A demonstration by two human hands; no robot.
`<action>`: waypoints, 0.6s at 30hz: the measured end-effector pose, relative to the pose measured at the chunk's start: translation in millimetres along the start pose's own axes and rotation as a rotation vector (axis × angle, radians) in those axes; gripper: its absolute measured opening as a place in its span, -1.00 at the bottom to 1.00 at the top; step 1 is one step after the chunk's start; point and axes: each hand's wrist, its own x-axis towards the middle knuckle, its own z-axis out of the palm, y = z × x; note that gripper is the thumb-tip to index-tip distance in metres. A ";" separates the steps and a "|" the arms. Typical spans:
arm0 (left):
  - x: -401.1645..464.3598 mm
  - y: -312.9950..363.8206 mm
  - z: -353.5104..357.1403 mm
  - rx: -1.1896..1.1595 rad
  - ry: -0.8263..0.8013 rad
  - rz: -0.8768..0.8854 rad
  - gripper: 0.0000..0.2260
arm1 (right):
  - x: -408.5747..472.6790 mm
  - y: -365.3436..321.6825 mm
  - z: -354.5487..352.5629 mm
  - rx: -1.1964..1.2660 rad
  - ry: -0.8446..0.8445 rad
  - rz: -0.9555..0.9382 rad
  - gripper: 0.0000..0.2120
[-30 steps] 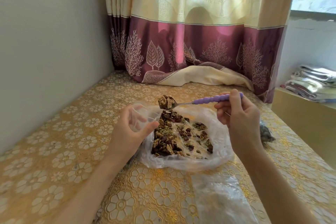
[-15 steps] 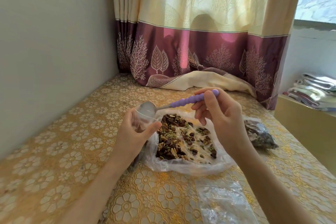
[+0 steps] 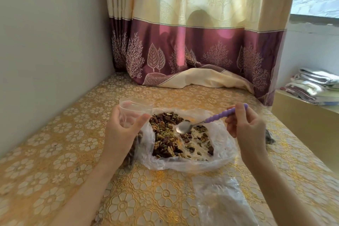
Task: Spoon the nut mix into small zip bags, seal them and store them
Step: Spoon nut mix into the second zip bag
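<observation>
Left hand: the left hand (image 3: pixel 120 135) held a small clear zip bag (image 3: pixel 134 108) upright, mouth open, thumb and fingers curled round it, just left of the nut pile.
Right hand: the right hand (image 3: pixel 246 127) pinched the purple beaded handle of a metal spoon (image 3: pixel 201 122); that grip was closed on the handle.
Spoon: its bowl looked empty, poised over the mix.
Nut mix: brown nuts and green seeds (image 3: pixel 170 134) lay heaped on a crumpled clear plastic bag (image 3: pixel 187 164) spread on the gold floral-patterned counter (image 3: pixel 55 143).
Nearby: another clear plastic bag (image 3: pixel 222 201) lay flat near the front edge.
</observation>
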 end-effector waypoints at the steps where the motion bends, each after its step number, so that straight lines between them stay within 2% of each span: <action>1: -0.1 -0.3 0.2 -0.003 -0.001 -0.001 -0.64 | -0.4 4.9 -2.7 -0.058 -0.017 0.000 -0.65; 4: -0.2 -1.5 0.2 -0.015 -0.006 -0.009 -0.62 | -2.6 15.2 -8.2 -0.156 -0.059 0.006 -0.64; 10: -0.6 -2.3 0.3 0.017 -0.015 0.009 -0.64 | -7.5 22.3 -3.4 -0.057 -0.116 0.076 -0.65; 18: -1.2 -1.8 1.5 0.020 -0.023 -0.005 -0.64 | -13.2 25.3 1.3 -0.001 -0.170 0.071 -0.71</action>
